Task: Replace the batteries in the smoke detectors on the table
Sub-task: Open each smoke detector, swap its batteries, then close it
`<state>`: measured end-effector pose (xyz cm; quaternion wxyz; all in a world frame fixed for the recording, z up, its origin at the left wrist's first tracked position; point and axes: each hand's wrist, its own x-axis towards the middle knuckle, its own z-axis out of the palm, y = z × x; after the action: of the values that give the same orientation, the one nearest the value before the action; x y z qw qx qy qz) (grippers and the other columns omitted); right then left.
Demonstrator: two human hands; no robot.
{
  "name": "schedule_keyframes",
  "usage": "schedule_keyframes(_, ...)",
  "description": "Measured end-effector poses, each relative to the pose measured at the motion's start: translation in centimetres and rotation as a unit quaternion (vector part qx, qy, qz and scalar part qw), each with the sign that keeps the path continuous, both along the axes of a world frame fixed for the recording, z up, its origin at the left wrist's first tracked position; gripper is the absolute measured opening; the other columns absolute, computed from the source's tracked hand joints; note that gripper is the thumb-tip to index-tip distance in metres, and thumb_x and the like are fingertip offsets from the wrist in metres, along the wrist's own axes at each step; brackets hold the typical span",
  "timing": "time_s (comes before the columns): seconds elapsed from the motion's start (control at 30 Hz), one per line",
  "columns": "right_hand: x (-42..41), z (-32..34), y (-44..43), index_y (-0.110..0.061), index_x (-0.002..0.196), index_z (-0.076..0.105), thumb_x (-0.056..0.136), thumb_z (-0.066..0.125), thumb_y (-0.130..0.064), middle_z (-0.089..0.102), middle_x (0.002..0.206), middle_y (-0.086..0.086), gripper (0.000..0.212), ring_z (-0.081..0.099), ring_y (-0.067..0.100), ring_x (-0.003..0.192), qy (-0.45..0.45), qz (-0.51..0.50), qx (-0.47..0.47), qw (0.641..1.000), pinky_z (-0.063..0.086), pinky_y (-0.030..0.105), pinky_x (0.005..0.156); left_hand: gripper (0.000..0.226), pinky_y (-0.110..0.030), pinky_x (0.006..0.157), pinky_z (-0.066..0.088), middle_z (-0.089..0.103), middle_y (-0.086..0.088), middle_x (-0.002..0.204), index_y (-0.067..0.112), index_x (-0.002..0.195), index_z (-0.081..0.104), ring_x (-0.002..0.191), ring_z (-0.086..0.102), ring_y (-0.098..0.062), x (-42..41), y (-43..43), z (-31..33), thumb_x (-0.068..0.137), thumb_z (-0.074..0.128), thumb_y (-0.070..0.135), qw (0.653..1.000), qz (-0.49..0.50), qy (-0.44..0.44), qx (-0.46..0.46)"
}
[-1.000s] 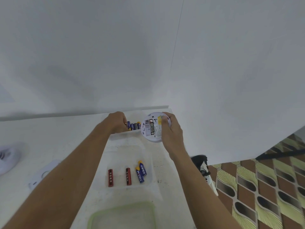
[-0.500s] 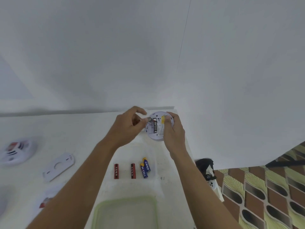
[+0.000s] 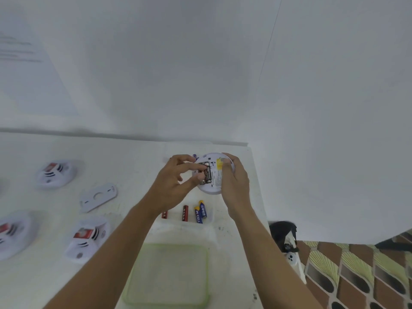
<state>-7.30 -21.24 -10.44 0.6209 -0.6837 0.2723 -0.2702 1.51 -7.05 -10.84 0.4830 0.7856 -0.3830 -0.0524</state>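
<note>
My right hand (image 3: 234, 181) holds a round white smoke detector (image 3: 215, 175) back side up above the table's far right corner. Its battery bay is open and a dark battery (image 3: 208, 173) lies in it. My left hand (image 3: 176, 181) pinches a battery (image 3: 201, 177) with thumb and forefinger at the bay's left side; only its metal end shows. Below the hands, two red batteries (image 3: 185, 212) and two blue batteries (image 3: 200, 211) lie in a shallow clear tray (image 3: 209, 226). Three more smoke detectors (image 3: 88, 238) sit at the left.
A white mounting plate (image 3: 98, 196) lies left of the hands. A green-rimmed clear lid (image 3: 167, 275) rests near the front edge. The table ends at the right (image 3: 258, 197), with a patterned floor and a black-and-white object (image 3: 287, 244) below. A white wall stands close behind.
My left hand left the far battery box with a battery and brought it to the detector's open bay. The view has swung left, bringing the other detectors into sight.
</note>
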Motion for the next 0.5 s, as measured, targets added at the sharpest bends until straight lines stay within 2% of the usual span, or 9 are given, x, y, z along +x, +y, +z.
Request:
schedule_keyframes(0.07,-0.4,0.0,0.3,-0.028,0.118,0.062,0.105,0.041,-0.027,0.068,0.105,-0.011,0.025,0.065,0.004,0.097,-0.003,0.007,0.008,1.000,0.055,0.024,0.078,0.039,-0.013,0.080,0.045,0.050,0.018,0.129,0.037,0.115,0.070,0.121,0.046,0.005,-0.9,0.8,-0.2,0.079,0.068,0.053,1.000,-0.003,0.005,-0.001)
schedule_keyframes(0.17,-1.0,0.0,0.7,-0.027,0.117,0.063,0.105,0.042,-0.025,0.068,0.105,-0.012,0.025,0.065,0.003,0.097,-0.004,0.035,0.018,0.999,0.052,0.019,0.076,0.034,-0.017,0.084,0.051,0.051,0.018,0.131,0.036,0.113,0.071,0.119,0.052,0.004,-2.1,1.6,-0.5,0.080,0.073,0.040,0.997,0.014,0.067,-0.026)
schedule_keyframes(0.27,-1.3,0.1,1.2,-0.027,0.118,0.064,0.105,0.042,-0.025,0.068,0.108,-0.011,0.026,0.065,0.005,0.099,-0.010,0.065,0.015,0.998,0.052,0.020,0.077,0.036,-0.028,0.090,0.054,0.063,0.005,0.127,0.026,0.115,0.072,0.113,0.063,-0.015,-3.2,2.2,-0.4,0.082,0.076,0.013,0.968,0.001,0.224,-0.110)
schedule_keyframes(0.37,-1.6,0.1,2.1,-0.033,0.114,0.064,0.105,0.042,-0.027,0.069,0.104,-0.012,0.024,0.067,0.004,0.094,-0.017,0.091,0.005,0.996,0.057,0.026,0.078,0.048,-0.037,0.094,0.052,0.069,-0.006,0.121,0.014,0.122,0.068,0.105,0.066,-0.031,-4.2,3.1,-0.6,0.075,0.077,0.007,0.923,-0.006,0.332,-0.192)
schedule_keyframes(0.43,-1.7,0.1,2.5,-0.032,0.115,0.065,0.105,0.043,-0.027,0.069,0.103,-0.013,0.025,0.067,0.001,0.093,-0.018,0.105,0.006,0.994,0.057,0.025,0.078,0.049,-0.036,0.088,0.053,0.071,-0.007,0.118,0.011,0.120,0.068,0.100,0.067,-0.029,-4.6,3.4,-0.6,0.072,0.077,0.004,0.910,0.013,0.355,-0.214)
schedule_keyframes(0.5,-1.6,0.1,3.1,-0.028,0.118,0.065,0.104,0.044,-0.026,0.068,0.101,-0.016,0.025,0.065,-0.008,0.085,-0.016,0.114,0.008,0.993,0.054,0.017,0.071,0.042,-0.030,0.076,0.054,0.072,-0.007,0.114,0.008,0.118,0.068,0.095,0.069,-0.025,-4.9,3.7,-0.7,0.077,0.072,-0.003,0.898,0.038,0.373,-0.231)
